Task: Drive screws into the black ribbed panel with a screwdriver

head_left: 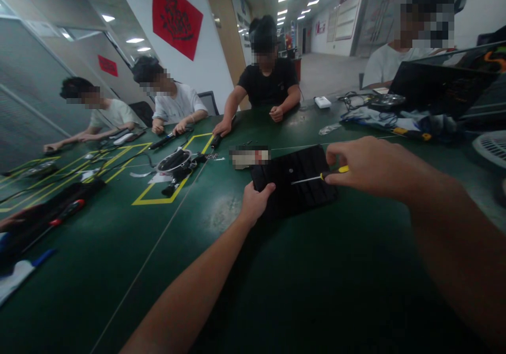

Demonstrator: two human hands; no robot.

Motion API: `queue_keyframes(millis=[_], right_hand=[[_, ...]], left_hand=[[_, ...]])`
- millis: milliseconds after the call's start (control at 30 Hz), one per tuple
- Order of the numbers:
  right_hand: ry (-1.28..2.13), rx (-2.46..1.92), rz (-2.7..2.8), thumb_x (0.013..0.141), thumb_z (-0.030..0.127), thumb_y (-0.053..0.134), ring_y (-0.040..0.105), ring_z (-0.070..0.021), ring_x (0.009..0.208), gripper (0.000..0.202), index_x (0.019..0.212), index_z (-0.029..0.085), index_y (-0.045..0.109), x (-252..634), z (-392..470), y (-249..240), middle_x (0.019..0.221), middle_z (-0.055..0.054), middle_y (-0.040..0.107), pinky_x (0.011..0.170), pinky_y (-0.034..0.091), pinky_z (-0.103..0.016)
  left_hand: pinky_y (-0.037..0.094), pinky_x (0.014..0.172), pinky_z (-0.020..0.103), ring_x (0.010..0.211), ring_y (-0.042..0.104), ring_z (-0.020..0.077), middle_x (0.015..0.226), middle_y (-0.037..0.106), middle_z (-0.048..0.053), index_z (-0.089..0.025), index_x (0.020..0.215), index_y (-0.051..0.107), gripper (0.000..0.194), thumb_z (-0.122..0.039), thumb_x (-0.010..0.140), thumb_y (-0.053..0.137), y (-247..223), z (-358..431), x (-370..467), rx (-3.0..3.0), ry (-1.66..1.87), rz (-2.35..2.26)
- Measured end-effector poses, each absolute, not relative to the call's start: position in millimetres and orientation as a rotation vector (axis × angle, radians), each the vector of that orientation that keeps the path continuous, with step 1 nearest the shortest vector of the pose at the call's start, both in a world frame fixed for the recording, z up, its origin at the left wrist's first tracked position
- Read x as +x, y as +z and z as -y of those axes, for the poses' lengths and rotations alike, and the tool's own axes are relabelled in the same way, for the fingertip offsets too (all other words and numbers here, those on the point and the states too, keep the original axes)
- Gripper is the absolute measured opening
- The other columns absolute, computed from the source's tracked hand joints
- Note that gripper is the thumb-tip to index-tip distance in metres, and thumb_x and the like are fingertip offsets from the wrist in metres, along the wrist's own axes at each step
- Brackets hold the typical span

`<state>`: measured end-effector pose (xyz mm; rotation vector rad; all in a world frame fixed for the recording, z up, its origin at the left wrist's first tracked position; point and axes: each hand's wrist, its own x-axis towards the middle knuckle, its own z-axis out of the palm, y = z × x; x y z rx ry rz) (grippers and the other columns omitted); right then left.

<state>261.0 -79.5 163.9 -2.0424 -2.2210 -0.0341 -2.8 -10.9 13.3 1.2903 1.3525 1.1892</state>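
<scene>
A flat black rectangular panel (292,198), its exact kind unclear, is tilted in front of me over the green table. My left hand (256,202) grips its left edge, thumb on the upper face and fingers hidden beneath. In my right hand (358,166) is a screwdriver (307,179) with a yellow and black handle, fingers closed round the handle. Its thin metal shaft points left across the panel, the tip near the panel's middle; whether it touches cannot be made out. A small round light spot shows on the panel above the shaft.
Yellow tape (152,202) outlines areas on the green table (177,269). A coil of cable (174,160) and black parts lie left. A partly blurred box (250,157) stands behind the panel. Another screwdriver (413,134) lies right, near a white fan (492,148). Several people sit around the table.
</scene>
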Motion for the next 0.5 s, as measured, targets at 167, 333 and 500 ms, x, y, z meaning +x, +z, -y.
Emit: queue_keyframes(millis=[167,333,500], right_hand=[[-0.066,-2.001,2.171,0.082,0.034,0.076,0.069,-0.0308,0.086,0.019,0.100,0.029,0.077,276,81,172,0.098,-0.006,0.079,0.068,0.043,-0.039],[-0.110,-1.985,2.088,0.082,0.030,0.078,0.070,-0.0358,0.090,0.012,0.094,0.029,0.078,283,80,175,0.095,-0.008,0.079,0.073,0.046,-0.044],[-0.138,-2.028,2.078,0.084,0.035,0.075,0.071,-0.0356,0.093,0.016,0.098,0.029,0.081,281,79,174,0.100,-0.009,0.079,0.077,0.047,-0.044]], left_hand=[[0.063,0.091,0.043,0.094,0.079,0.0286,0.104,0.084,0.013,-0.016,0.102,0.080,0.031,-0.035,0.079,0.089,13,11,-3,1.289,1.177,-1.341],[0.064,0.094,0.045,0.097,0.080,0.0295,0.106,0.085,0.013,-0.015,0.104,0.080,0.030,-0.032,0.081,0.088,14,12,-2,1.293,1.183,-1.332],[0.064,0.095,0.046,0.096,0.080,0.0291,0.102,0.084,0.012,-0.015,0.103,0.080,0.031,-0.032,0.079,0.090,15,12,-1,1.276,1.188,-1.328]])
